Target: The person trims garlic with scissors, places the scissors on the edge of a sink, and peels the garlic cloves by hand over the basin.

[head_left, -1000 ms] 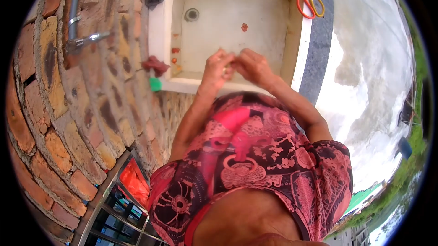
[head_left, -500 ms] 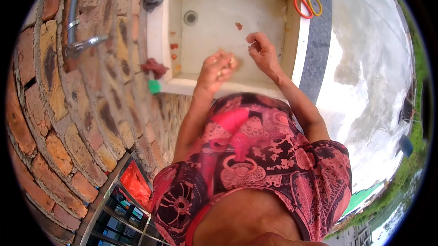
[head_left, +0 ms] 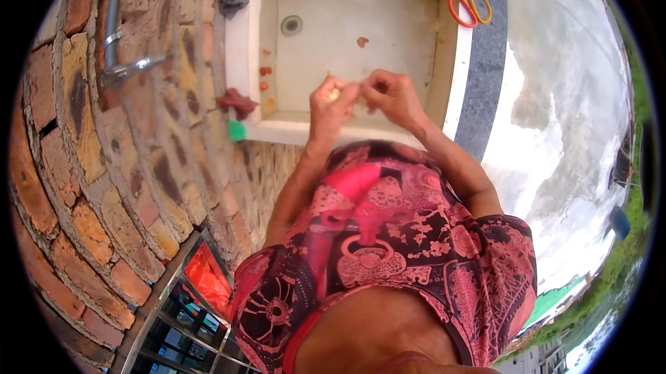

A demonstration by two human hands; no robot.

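Note:
Over the near part of a pale sink (head_left: 361,10), my two hands are close together with fingertips nearly meeting. My left hand (head_left: 329,112) is closed around small pale yellowish pieces (head_left: 334,94), whose kind I cannot make out. Its thumb and fingertips point toward the other hand. My right hand (head_left: 397,100) is pinched beside the left fingertips; anything between its fingers is too small or blurred to name. Beyond the hands, a small reddish-brown scrap (head_left: 363,42) lies on the sink floor.
Red- and yellow-handled scissors (head_left: 469,5) rest on the sink's right rim. A drain (head_left: 291,25) is at the far left, and orange bits (head_left: 266,71) cling along the left wall. A metal tap (head_left: 132,69), dark red cloth (head_left: 238,102) and grey cloth (head_left: 232,1) are to the left.
My right hand has come down and left to meet my left hand, its fingers now pinched at the left fingertips. The left hand has turned slightly, showing the pale pieces near its thumb.

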